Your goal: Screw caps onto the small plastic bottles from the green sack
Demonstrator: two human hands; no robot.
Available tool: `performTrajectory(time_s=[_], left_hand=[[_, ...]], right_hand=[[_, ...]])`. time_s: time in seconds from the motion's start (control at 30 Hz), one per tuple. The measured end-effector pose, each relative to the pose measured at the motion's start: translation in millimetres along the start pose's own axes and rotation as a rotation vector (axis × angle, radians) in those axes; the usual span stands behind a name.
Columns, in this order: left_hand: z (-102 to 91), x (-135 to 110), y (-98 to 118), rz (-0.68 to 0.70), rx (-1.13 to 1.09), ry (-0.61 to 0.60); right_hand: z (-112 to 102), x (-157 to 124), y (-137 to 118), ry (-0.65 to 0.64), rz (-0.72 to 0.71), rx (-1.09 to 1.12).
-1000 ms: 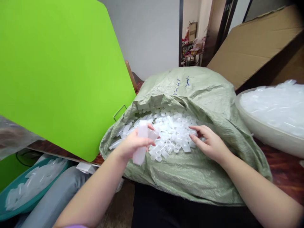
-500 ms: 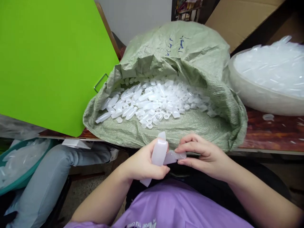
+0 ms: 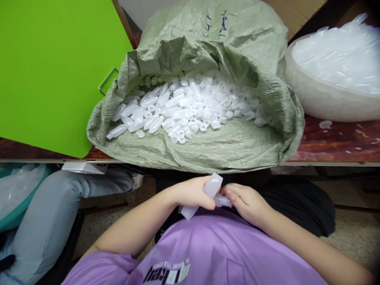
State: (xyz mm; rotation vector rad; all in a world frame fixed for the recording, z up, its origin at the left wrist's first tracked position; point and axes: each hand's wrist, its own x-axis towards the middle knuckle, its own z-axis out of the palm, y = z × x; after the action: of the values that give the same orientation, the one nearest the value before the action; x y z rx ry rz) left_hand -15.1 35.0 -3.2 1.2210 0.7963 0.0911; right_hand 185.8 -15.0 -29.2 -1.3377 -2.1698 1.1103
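Note:
My left hand [image 3: 192,192] is closed around translucent white plastic pieces. A flattened tube-like piece [image 3: 213,185] sticks up between thumb and fingers, and a flat end [image 3: 189,211] juts out below the palm. Between both hands lies a smaller piece with a ringed neck [image 3: 223,201]. The curled fingers of my right hand [image 3: 247,202] grip its far end; the fingertips are partly hidden. Just beyond my hands, a green woven sack [image 3: 231,150] lies with its mouth towards me, holding many similar plastic nozzle-like pieces [image 3: 178,107].
At right on the red-brown table [image 3: 335,146] stands a large whitish basin [image 3: 326,95] heaped with clear plastic pieces. A bright green board [image 3: 59,75] is at left. Below it are another person's jeans-clad leg [image 3: 56,213] and a teal basin [image 3: 26,206] of plastic.
Both hands have drawn closer to my body and lower, below the sack's edge. My right fingers have curled in more around the small piece. The view has tilted down.

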Motion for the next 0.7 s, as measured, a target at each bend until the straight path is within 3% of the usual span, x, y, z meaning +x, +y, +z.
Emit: performTrajectory(time_s=[0.07,0.13,0.27,0.43,0.57,0.7], left_hand=[[1.5,9.7,-10.1,-0.017,-0.131,0.005],[3.3,16.8,-20.1,-0.055,-0.226,0.018],[8.4,25.4,-33.6,-0.12,-0.291,0.04],[12.4,34.5,-37.9,-0.175,-0.337,0.096],[13.8,40.2,-40.7,-0.148,-0.228,0.134],[12.2,42.7,-44.3,-0.109,-0.214,0.155]], right_hand=[[4.4,-5.0,7.6,0.065,-0.114,-0.016],[8.1,-10.6,13.4,0.053,-0.139,0.0],[17.5,-16.3,21.9,0.001,0.176,0.055],[26.4,-13.5,32.8,0.052,0.107,0.128],[31.0,-10.3,39.9,0.01,0.3,0.134],[31.3,-10.2,43.4,0.076,0.113,0.134]])
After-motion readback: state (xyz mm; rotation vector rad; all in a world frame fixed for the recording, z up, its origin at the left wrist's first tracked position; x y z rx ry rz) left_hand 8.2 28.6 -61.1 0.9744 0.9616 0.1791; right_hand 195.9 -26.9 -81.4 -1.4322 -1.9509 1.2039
